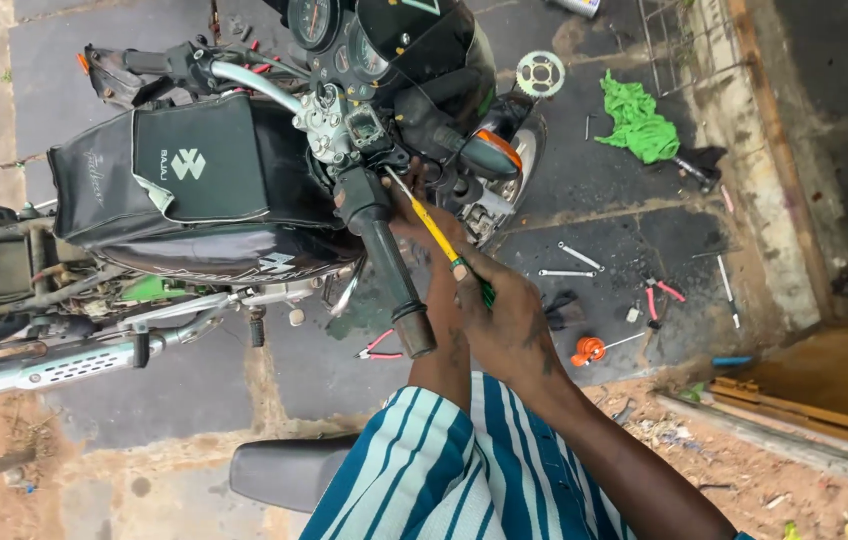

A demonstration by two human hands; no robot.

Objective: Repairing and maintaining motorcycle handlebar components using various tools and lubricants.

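Observation:
My right hand (506, 318) grips a yellow screwdriver (434, 232) by its green end. The tip rests at the opened switch housing (359, 130) on the right handlebar of a black motorcycle (214, 190). My left hand (422, 225) reaches up behind the black handlebar grip (389, 270), just below the housing. The grip and the screwdriver hide most of it, so I cannot tell what its fingers hold. A blue and white striped sleeve (444, 470) covers my left upper arm.
On the dark paved ground lie two spanners (576, 262), red-handled pliers (662, 297), a second red pair of pliers (380, 349), an orange oil can (590, 350), a green cloth (636, 125) and a sprocket (540, 73). A loose seat (289, 470) lies below me. The exhaust (54, 365) juts left.

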